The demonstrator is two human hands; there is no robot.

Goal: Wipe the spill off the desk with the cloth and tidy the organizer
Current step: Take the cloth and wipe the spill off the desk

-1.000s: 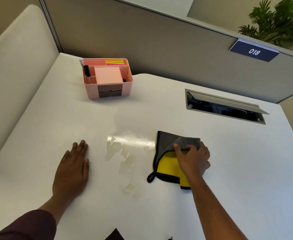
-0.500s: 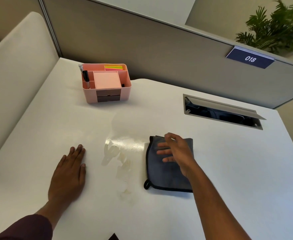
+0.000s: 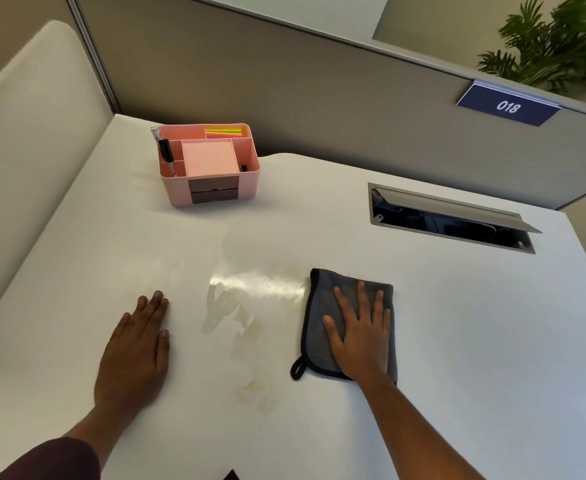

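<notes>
A folded grey cloth (image 3: 319,306) with a black hem and a hanging loop lies flat on the white desk (image 3: 492,341). My right hand (image 3: 360,334) presses flat on it, fingers spread. Just left of the cloth a yellowish wet spill (image 3: 239,320) spreads over the desk, shiny at its top edge. My left hand (image 3: 135,351) rests flat on the desk left of the spill, holding nothing. A pink organizer (image 3: 211,168) stands at the back left, holding a black marker (image 3: 167,157), a pink note pad and coloured sticky notes (image 3: 224,132), with two dark drawers in front.
An open metal cable hatch (image 3: 451,220) is set into the desk at the back right. Grey partition walls (image 3: 284,81) close off the back, and a padded panel stands on the left. A blue sign reads 018 (image 3: 508,106), with a plant behind it.
The cloth, which showed a yellow side, was folded over and now lies grey side up. My right hand went from gripping its edge to lying flat on top. My left hand stayed put.
</notes>
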